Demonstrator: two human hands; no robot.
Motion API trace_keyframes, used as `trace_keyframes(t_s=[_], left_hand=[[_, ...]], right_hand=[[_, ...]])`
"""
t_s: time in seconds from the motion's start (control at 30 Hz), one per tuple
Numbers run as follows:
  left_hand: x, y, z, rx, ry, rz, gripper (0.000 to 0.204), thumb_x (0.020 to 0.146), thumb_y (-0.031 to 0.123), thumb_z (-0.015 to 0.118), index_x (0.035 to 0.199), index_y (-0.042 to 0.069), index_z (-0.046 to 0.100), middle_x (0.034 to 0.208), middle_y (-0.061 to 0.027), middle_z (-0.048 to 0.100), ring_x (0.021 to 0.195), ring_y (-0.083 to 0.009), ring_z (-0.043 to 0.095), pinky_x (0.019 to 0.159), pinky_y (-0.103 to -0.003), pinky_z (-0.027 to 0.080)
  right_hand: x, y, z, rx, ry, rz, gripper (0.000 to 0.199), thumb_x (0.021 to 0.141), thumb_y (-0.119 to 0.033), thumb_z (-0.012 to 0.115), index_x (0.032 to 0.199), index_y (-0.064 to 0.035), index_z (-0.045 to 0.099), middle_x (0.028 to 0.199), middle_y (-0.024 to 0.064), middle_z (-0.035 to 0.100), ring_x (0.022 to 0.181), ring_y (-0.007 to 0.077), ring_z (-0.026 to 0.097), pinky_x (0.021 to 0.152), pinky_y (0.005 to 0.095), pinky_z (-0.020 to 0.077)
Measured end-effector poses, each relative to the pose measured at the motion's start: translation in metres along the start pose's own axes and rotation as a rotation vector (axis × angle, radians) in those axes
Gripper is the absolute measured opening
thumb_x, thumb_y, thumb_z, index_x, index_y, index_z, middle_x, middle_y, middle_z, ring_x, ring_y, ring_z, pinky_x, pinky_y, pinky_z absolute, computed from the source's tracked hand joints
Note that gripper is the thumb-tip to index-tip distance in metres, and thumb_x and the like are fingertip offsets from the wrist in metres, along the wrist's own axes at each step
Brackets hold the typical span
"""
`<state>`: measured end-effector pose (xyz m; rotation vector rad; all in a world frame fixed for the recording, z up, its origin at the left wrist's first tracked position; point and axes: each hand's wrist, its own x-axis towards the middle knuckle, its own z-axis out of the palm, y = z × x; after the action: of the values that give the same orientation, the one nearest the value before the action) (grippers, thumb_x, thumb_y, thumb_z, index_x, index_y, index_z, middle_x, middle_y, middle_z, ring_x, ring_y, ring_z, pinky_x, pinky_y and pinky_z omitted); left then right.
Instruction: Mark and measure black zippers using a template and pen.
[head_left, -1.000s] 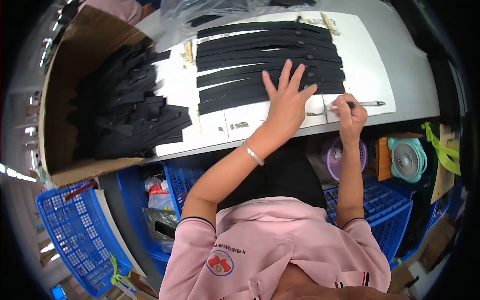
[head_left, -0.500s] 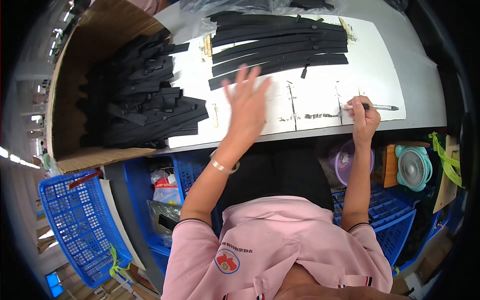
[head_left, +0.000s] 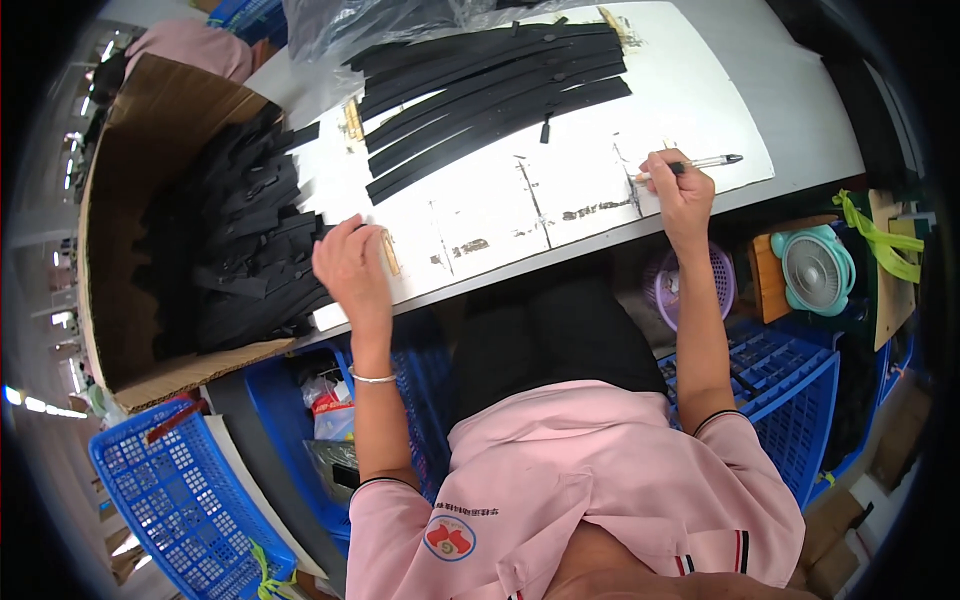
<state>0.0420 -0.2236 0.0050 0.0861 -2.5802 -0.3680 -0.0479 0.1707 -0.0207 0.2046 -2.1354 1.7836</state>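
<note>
Black zipper-like strips (head_left: 470, 145) lie side by side across the far half of a white board (head_left: 690, 110), with a loose pull tab (head_left: 546, 132) hanging off the nearest one. At the near edge of the board, the left hand (head_left: 355, 272) has come over to the pile of similar strips (head_left: 250, 195); a second ago it was spread flat on the row. Its fingers are half bent, and whether they grip a strip I cannot tell. To the right, the right hand (head_left: 685, 200) pinches a pen (head_left: 715, 161) between thumb and fingers, as it did before.

Since then the nearest strips have gone from the row, so the near half of the board shows its drawn black lines (head_left: 533, 200) uncovered. I judge that one batch has been set aside toward the pile and that the rest await handling.

Much stays unclear: the left fingertips blend into the dark pile, and the pen's writing end is too small to make out. Farther left, shadow fills the carton (head_left: 185, 115); beyond the row, a clear plastic bag (head_left: 350, 40) crowds its far end, and a co-worker in pink (head_left: 190, 50) is cut off.
</note>
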Motion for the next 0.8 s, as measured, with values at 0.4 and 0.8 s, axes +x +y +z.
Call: trace_keyframes(t_s=[0.4, 0.8], left_hand=[[-0.022, -0.013, -0.033, 0.125, -0.191, -0.151, 0.022, 0.096, 0.016, 0.067, 0.117, 0.012, 0.068, 0.144, -0.0069, 0.06, 0.148, -0.0329, 0.038, 0.123, -0.056, 0.013], [0.006, 0.13, 0.048, -0.266, -0.197, 0.201, 0.026, 0.09, 0.017, 0.075, 0.113, 0.009, 0.07, 0.139, -0.0096, 0.061, 0.142, -0.0342, 0.044, 0.121, -0.059, 0.018]], right_hand=[[0.0, -0.007, -0.004, -0.035, 0.006, 0.004, 0.016, 0.098, -0.008, 0.065, 0.088, 0.004, 0.072, 0.071, 0.0028, 0.068, 0.062, 0.0048, 0.056, 0.057, 0.0218, 0.0433], [-0.011, -0.038, 0.016, -0.168, 0.023, -0.057, 0.025, 0.093, -0.007, 0.071, 0.117, -0.0039, 0.071, 0.083, 0.006, 0.073, 0.073, 0.0162, 0.069, 0.067, 0.0286, 0.052]])
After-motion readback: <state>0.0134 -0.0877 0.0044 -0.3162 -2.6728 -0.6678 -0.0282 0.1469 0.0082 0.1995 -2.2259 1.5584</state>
